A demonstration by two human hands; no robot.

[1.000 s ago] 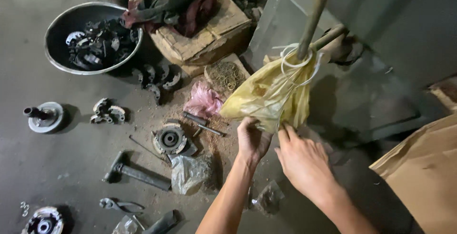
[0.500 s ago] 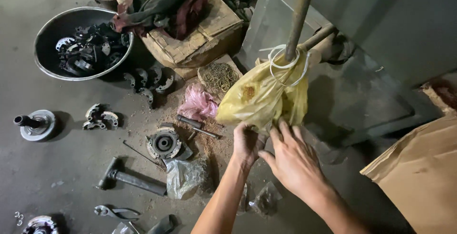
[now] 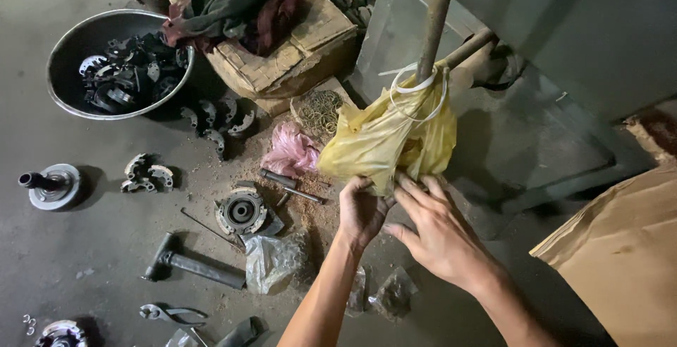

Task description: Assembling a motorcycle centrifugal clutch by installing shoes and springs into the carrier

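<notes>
My left hand (image 3: 363, 209) is up under the yellow plastic bag (image 3: 384, 142), fingers curled into its lowest fold and pinching the film there, while my right hand (image 3: 441, 230) lies flat and open against the bag's underside just beside it, fingers spread, gripping nothing. A second ago both hands sat a little lower and apart from each other; now they have closed in together on the same bottom corner, and the bag looks bunched tighter above my knuckles. The bag hangs from the upright metal pole (image 3: 437, 15) by its white handles (image 3: 416, 93), tied or looped round it, so the weight is on the pole and not on me. I read this as my having found the bag's bottom and begun working at it through the film, though whether my left fingers pinch only plastic or something inside it I cannot tell from here, as the fold hides them. Below on the floor, well apart from my hands, lie a round metal hub (image 3: 242, 211), a hammer (image 3: 190, 266), pliers (image 3: 171, 314), a crumpled clear bag (image 3: 271, 262) and a pink bag (image 3: 290, 153). Farther left stands a steel basin (image 3: 67, 104) of dark parts, and rags (image 3: 236, 12) lie on a wooden block (image 3: 282, 61).
</notes>
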